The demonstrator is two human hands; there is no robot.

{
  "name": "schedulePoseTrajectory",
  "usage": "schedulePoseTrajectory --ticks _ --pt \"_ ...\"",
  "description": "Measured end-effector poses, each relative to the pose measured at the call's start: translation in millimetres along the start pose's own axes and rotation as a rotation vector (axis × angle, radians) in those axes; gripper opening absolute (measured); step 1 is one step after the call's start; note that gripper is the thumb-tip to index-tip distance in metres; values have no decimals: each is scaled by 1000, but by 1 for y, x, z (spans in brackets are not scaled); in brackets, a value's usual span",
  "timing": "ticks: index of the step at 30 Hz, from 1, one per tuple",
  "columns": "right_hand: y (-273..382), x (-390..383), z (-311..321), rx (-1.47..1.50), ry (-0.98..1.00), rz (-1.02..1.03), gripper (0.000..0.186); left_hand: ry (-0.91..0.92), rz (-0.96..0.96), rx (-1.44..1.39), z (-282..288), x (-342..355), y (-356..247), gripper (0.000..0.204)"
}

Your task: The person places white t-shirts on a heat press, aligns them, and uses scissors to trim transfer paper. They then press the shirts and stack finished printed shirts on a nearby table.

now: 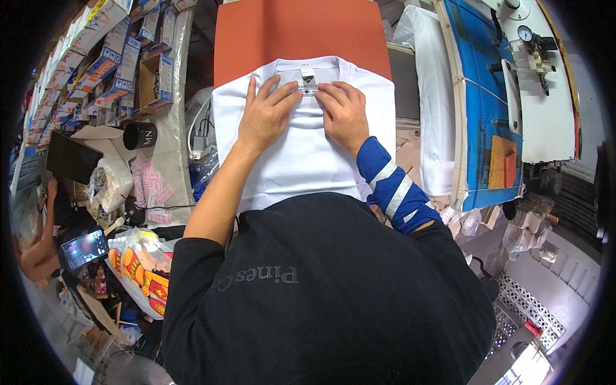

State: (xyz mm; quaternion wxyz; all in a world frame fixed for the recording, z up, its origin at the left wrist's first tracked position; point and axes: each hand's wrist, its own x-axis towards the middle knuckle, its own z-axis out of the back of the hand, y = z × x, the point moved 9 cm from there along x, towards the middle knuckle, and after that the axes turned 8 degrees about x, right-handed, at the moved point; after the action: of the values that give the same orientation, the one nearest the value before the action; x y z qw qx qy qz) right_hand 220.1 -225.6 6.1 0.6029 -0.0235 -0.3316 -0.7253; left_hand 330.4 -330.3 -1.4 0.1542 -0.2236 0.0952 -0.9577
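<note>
A white T-shirt (301, 154) lies spread over an orange-red board (301, 32), its collar at the far end. A small sewn tag (308, 72) shows inside the neck, above a dark printed mark (307, 83). My left hand (266, 115) rests on the shirt left of this mark, fingers stretched and partly spread. On the other side lies my right hand (345, 112), its fingers extended toward the mark. Both sets of fingertips touch the cloth near the mark's lower edge. Blue cloth with pale stripes wraps my right forearm (394, 186).
Stacked cartons (119, 70) and a black cup (139, 135) stand to the left, near a lit phone (85, 248). Another person's arm (42, 247) shows at far left. A blue panel (478, 109) and a pressure gauge (525, 33) are at right.
</note>
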Motion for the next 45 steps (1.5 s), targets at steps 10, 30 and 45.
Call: schedulePoseTrajectory --ticks 10,30,45 --pt "-2 2 1 3 -3 -18 36 134 106 -14 0 39 -1 62" --pt "0 2 0 29 12 -16 39 -73 27 -16 1 7 3 36" --pt "-38 30 105 87 -19 -64 11 -278 357 -95 53 23 46 21"
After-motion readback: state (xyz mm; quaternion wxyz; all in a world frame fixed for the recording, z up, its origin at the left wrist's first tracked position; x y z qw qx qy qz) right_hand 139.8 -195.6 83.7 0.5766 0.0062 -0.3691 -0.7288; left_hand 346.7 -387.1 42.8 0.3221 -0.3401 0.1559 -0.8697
